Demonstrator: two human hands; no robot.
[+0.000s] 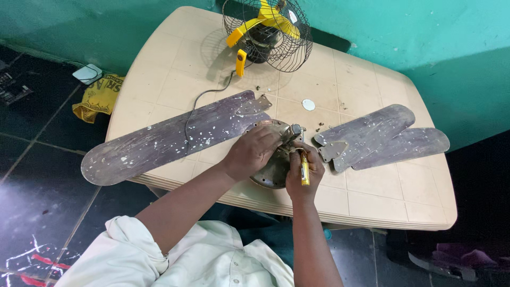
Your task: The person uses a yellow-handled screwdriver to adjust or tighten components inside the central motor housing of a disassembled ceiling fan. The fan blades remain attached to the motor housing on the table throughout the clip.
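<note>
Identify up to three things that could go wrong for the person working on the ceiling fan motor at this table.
1. The yellow-handled screwdriver in the right hand might slip off the fan motor toward the left hand steadying it.
2. Loose screws scattered on the table could roll off or get lost.
3. The long fan blade overhangs the table edge; a knock could tip it onto the floor.

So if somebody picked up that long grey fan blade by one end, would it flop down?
Probably not. The long fan blade looks like a flat, rigid board, so it should stay stiff. Its end overhangs the table, so a push there might tip it. The metal bracket likely makes that end heavier.
</note>
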